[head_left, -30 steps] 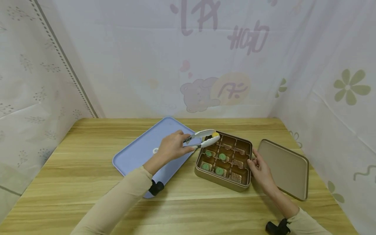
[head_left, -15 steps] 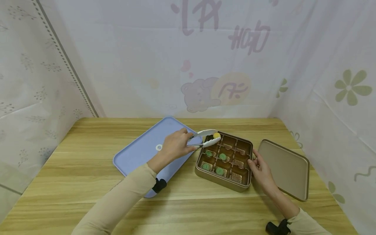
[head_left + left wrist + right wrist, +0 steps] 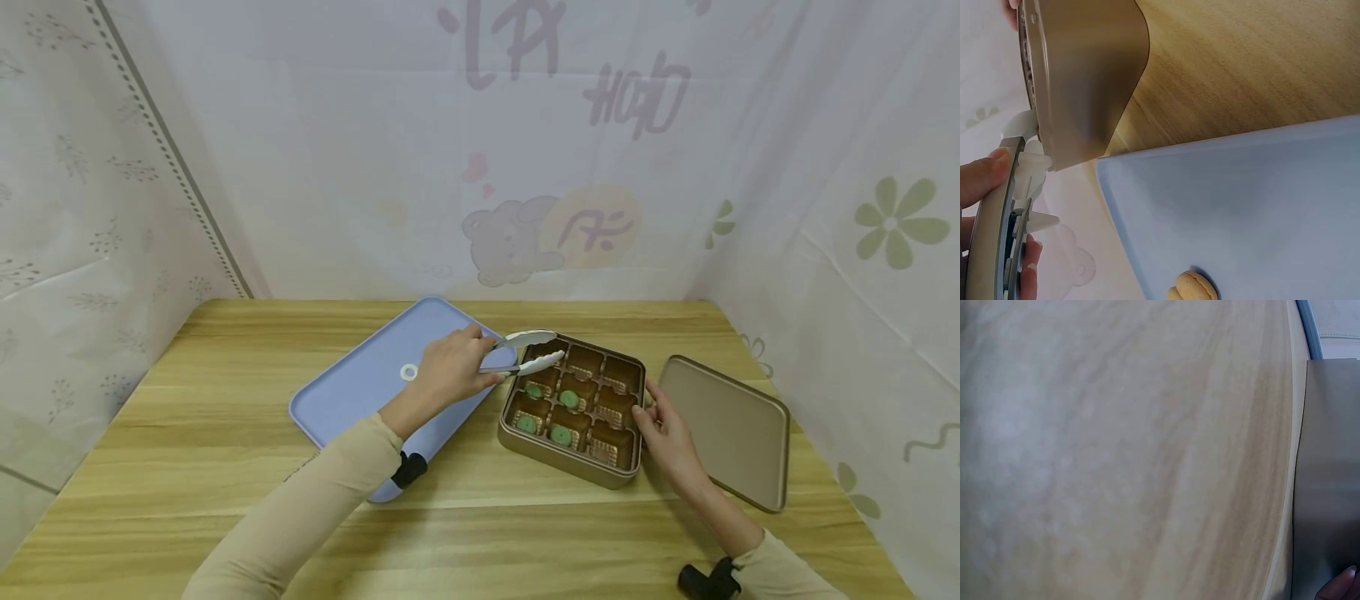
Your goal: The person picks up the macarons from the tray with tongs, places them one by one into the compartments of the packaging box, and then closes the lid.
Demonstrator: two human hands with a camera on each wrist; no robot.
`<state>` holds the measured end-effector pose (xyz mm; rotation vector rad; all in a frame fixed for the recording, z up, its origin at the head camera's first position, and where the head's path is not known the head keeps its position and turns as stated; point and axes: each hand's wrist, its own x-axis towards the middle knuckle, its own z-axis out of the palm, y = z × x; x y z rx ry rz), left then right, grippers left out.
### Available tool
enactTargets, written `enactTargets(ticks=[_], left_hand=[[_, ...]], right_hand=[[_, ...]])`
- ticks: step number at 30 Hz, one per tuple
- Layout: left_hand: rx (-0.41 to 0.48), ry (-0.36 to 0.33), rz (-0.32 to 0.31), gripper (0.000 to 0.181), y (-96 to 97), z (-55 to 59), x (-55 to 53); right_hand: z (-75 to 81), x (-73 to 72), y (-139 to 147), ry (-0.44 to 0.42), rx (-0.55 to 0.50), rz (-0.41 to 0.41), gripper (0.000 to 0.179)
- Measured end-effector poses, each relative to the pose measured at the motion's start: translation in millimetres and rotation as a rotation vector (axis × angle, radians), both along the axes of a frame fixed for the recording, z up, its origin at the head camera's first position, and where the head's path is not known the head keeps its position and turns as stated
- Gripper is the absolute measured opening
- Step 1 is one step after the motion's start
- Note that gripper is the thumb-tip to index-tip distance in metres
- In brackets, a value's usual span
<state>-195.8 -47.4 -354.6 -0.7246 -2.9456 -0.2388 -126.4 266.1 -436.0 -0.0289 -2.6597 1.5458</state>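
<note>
My left hand (image 3: pixel 450 367) holds a pair of tongs (image 3: pixel 528 338) with white scalloped tips. The tips stand apart over the back-left compartment of a bronze tin box (image 3: pixel 570 465), nothing visible between them. Its brown insert is divided into several compartments, and some hold green round pieces (image 3: pixel 560 436). My right hand (image 3: pixel 671 437) grips the tin's right wall, thumb at the rim; a fingertip against the tin (image 3: pixel 1325 487) shows in the right wrist view. The left wrist view has the tongs (image 3: pixel 997 219) beside the tin's side (image 3: pixel 1094 69).
A blue tray (image 3: pixel 352 400) lies left of the tin, partly under my left arm, bearing a white ring (image 3: pixel 408 372). A tan, lobed cookie-like piece (image 3: pixel 1196 287) rests on it. The bronze lid (image 3: pixel 731 433) lies flat to the right, behind my right hand.
The tongs' tips have parted, and the yellow piece they held over the back-left compartment is out of sight. My left hand shifted slightly right earlier; the right hand keeps its place.
</note>
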Motion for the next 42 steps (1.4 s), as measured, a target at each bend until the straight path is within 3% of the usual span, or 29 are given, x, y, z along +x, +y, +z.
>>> enactTargets(ticks=[6, 13, 22, 28, 34, 42], left_hand=[[0.039, 0.014, -0.008, 0.052, -1.4, -3.6, 0.3], [0.215, 0.028, -0.024, 0.048, -13.1, -14.4, 5.3], [0.362, -0.099, 0.039, 0.059, -47.1, -17.3, 24.3], [0.401, -0.145, 0.113, 0.065, -81.0, -18.6, 41.4], [0.373, -0.118, 0.183, 0.063, -113.2, -22.5, 55.9], [0.353, -0.093, 0.225, 0.068, -141.6, -30.1, 67.4]], right_hand=[[2.1, 1.8, 0.3, 0.011, 0.003, 0.007, 0.059], [3.4, 1.6, -1.2, 0.001, -0.014, -0.002, 0.059], [4.3, 2.3, -0.5, -0.012, -0.011, 0.007, 0.060], [4.2, 3.0, -0.9, -0.002, -0.017, 0.008, 0.061], [3.2, 1.9, -0.8, 0.003, -0.008, 0.005, 0.059], [2.9, 2.5, -0.6, 0.003, 0.030, 0.004, 0.059]])
